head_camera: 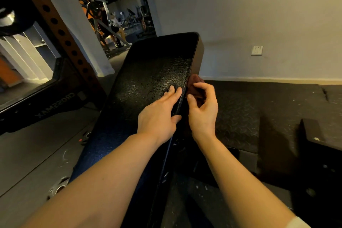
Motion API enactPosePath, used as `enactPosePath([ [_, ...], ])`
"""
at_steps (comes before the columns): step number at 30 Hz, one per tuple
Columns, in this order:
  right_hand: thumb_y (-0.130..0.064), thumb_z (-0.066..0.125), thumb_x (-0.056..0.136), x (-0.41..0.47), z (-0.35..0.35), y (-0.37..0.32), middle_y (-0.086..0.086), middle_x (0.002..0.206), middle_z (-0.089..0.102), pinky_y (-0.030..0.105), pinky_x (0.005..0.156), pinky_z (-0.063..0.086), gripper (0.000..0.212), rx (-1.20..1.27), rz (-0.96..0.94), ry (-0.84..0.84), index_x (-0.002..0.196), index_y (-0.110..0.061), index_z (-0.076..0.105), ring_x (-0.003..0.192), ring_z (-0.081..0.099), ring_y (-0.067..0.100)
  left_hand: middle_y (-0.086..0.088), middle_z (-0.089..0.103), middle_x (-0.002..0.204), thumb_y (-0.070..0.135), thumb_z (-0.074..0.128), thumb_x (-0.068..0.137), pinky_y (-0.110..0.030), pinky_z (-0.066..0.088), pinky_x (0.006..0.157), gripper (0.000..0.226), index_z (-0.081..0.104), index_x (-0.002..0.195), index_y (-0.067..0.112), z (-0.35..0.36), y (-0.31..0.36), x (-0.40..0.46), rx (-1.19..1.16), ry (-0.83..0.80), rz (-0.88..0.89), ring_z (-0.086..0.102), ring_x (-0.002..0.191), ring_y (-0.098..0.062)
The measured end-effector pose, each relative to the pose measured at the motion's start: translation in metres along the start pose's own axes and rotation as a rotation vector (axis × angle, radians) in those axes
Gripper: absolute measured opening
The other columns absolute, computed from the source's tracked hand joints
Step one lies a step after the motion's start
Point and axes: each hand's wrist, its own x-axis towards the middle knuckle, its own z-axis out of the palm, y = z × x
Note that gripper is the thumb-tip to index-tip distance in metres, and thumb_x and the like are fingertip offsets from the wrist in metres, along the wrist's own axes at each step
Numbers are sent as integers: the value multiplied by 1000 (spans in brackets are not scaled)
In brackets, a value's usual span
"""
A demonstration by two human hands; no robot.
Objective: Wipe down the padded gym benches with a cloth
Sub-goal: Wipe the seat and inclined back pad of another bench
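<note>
A black padded bench (148,79) is seen from above, running from the near edge of the view away toward the far wall, its cracked vinyl surface shining in the light. The left hand (159,114) is laid flat on the pad near its right edge, fingers straight and together, with the thumb hooked over the edge. The right hand (202,109) is held just beside the bench's right side, its fingers curled around a dark reddish cloth (195,84), which is pressed against the side of the pad. Only part of the cloth is shown above the fingers; the rest is hidden by the hand. Both bare forearms are stretched in from the near edge.

To the right of the bench, black rubber floor matting (259,109) with a raised tread pattern is seen, and beyond it a pale wall with a white socket (256,50). To the left, a brown upright (61,33) drilled with a row of holes is seen, with a dark base marked in reversed lettering. Through a far opening, gym machines (103,15) are seen in a dimmer room
</note>
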Motion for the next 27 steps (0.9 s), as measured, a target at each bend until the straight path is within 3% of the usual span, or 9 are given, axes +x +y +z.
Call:
enactPosePath([
  [5,-2,63,89,-43,-6,3,-2,119,59,22,99,46,39,3,5,-46,125,-14,57,114,56,5,22,5,160,26,56,98,-33,31,111,72,12,152,43,1,1,-1,-3,-5,-9,12,146,-1],
  [12,-5,64,89,17,-1,4,1,113,63,38,98,50,28,-124,120,36,115,-15,64,106,60,11,19,4,161,24,55,98,-38,37,110,73,10,153,43,0,2,1,-39,-37,-49,17,147,-8],
  [18,0,65,86,-43,-14,-11,-7,109,62,14,91,45,30,-147,69,-130,112,-15,65,103,58,-2,16,-2,162,21,50,100,-40,31,114,72,6,153,40,4,3,3,-60,-19,-56,9,149,-9],
  [20,0,65,86,-35,-21,-9,-6,109,64,21,94,47,29,-198,75,-180,110,-17,67,103,60,1,13,-6,162,19,48,101,-37,26,115,71,4,154,35,3,0,-2,-60,-52,1,2,149,-9],
  [23,-2,64,87,5,-17,-11,-1,111,66,36,100,48,28,-278,129,-128,110,-17,68,106,61,12,16,-4,161,15,54,98,-28,14,119,73,11,154,34,-2,-16,-33,-223,-142,117,-6,146,-1],
  [27,-4,60,90,1,-1,-22,-8,113,57,28,103,43,29,-121,212,-20,118,-14,64,110,55,10,25,7,154,23,61,94,-17,11,114,68,25,149,36,1,-44,-85,-203,-57,143,-5,142,11],
])
